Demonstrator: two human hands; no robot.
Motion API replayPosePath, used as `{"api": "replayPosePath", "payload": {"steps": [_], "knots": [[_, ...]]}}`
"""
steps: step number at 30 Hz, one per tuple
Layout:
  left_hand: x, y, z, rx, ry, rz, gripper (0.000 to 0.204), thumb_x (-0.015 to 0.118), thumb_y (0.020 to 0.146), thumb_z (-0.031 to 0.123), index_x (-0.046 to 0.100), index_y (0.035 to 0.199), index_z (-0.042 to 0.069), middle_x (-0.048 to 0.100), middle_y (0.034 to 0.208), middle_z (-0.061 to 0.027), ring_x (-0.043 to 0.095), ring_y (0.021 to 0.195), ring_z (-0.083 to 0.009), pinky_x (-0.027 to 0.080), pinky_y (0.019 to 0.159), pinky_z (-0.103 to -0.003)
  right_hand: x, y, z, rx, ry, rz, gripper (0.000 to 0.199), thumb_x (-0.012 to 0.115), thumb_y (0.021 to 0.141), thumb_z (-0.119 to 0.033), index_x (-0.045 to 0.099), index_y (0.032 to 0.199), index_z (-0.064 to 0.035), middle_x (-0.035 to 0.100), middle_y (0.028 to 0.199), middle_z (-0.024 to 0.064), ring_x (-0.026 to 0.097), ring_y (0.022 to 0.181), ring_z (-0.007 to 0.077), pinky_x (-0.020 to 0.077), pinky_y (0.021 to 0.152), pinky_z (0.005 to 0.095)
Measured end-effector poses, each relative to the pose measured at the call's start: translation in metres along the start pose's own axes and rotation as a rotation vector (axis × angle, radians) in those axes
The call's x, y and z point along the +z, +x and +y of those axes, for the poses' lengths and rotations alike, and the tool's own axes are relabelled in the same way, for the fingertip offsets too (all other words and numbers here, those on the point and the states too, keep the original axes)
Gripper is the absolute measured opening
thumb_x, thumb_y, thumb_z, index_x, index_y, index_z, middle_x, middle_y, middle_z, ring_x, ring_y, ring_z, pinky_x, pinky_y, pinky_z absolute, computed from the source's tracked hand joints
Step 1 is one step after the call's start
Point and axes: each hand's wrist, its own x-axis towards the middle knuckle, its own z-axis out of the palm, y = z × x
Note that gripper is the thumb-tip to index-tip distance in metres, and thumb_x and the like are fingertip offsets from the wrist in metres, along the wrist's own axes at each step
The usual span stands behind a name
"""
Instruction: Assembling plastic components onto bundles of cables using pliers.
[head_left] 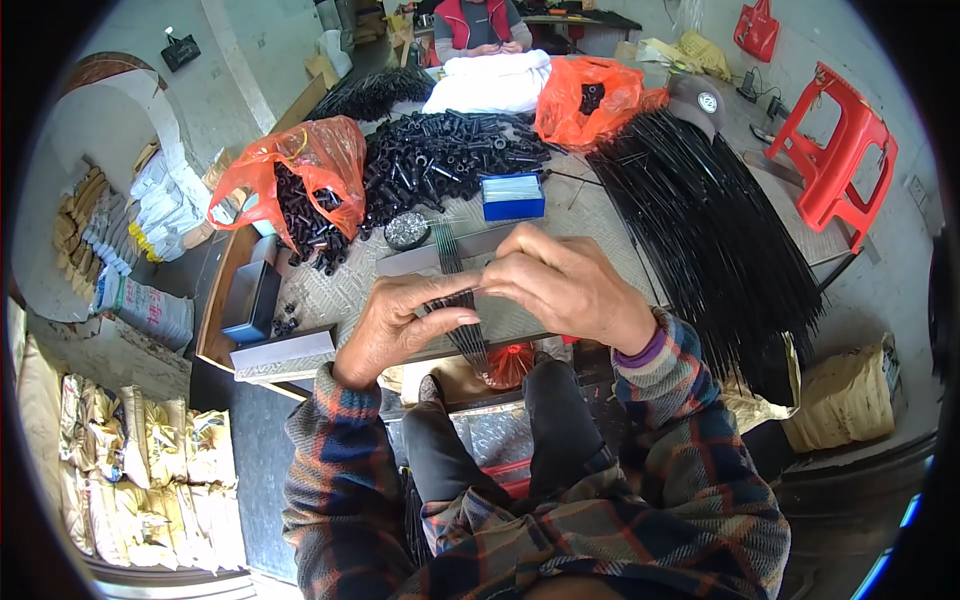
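A small bundle of thin black rods [462, 300] is pinched between the closed left hand [400, 325] and right hand [565, 285] above the table [330, 290], apparently being evened; steady alignment is judged needed next.

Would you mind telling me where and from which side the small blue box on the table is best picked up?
Grip the blue box across its two short ends, coming straight down from above. It lies flat with its pale top showing, black tubular parts crowd its far side, and both hands work a bundle of thin black rods just in front.
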Motion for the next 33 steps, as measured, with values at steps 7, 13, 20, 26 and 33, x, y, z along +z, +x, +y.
{"api": "replayPosePath", "payload": {"steps": [7, 13, 20, 26, 33], "knots": [[0.013, 0.002, -0.013, 0.191, 0.086, 0.131, 0.040, 0.073, 0.065, 0.026, 0.064, 0.096, 0.003, 0.063, 0.077, -0.0107, 0.056, 0.062, -0.0259, 0.044, 0.055, -0.034, 0.005, 0.004, -0.008, -0.021, -0.039, -0.038, 0.021, 0.068, 0.072, -0.009, 0.056, 0.089, -0.0051, 0.051, 0.079, 0.0068, 0.057, 0.061, 0.0212, 0.0457, 0.048, 0.0302], [0.030, -0.009, -0.029, 0.072, 0.391, 0.012, 0.046, 0.070, 0.063, 0.045, 0.064, 0.085, 0.005, 0.062, 0.075, -0.0089, 0.059, 0.072, -0.0284, 0.046, 0.068, -0.036, 0.024, 0.015, -0.019, -0.053, -0.152, -0.098, 0.024, 0.067, 0.071, -0.023, 0.055, 0.085, -0.0078, 0.049, 0.080, 0.0044, 0.055, 0.061, 0.0192, 0.0451, 0.051, 0.0302], [0.087, -0.058, -0.096, 0.023, 0.793, -0.162, 0.083, 0.064, 0.063, 0.045, 0.034, 0.136, 0.019, 0.027, 0.144, -0.0049, 0.025, 0.133, -0.0243, 0.023, 0.107, -0.040, -0.013, 0.002, -0.051, -0.215, -0.138, -0.286, 0.014, 0.065, 0.068, -0.024, 0.056, 0.073, -0.0136, 0.044, 0.068, -0.0017, 0.051, 0.057, 0.0126, 0.0385, 0.050, 0.0260], [0.109, -0.052, -0.053, 0.102, 0.539, 0.000, 0.062, 0.071, 0.060, 0.027, 0.053, 0.118, 0.012, 0.049, 0.128, -0.0067, 0.040, 0.124, -0.0237, 0.025, 0.105, -0.043, -0.109, -0.035, -0.107, -0.198, 0.062, -0.259, 0.009, 0.067, 0.067, -0.012, 0.064, 0.075, -0.0123, 0.056, 0.070, -0.0038, 0.052, 0.052, 0.0074, 0.0360, 0.039, 0.0238], [0.041, -0.080, 0.017, 0.133, 0.529, 0.149, 0.040, 0.063, 0.065, 0.049, 0.055, 0.063, 0.009, 0.048, 0.057, -0.0045, 0.051, 0.052, -0.0246, 0.037, 0.049, -0.035, -0.176, -0.121, -0.100, -0.375, 0.747, -0.391, 0.023, 0.066, 0.077, -0.035, 0.071, 0.079, -0.0129, 0.057, 0.077, 0.0006, 0.048, 0.056, 0.0094, 0.0308, 0.045, 0.0203]]}}
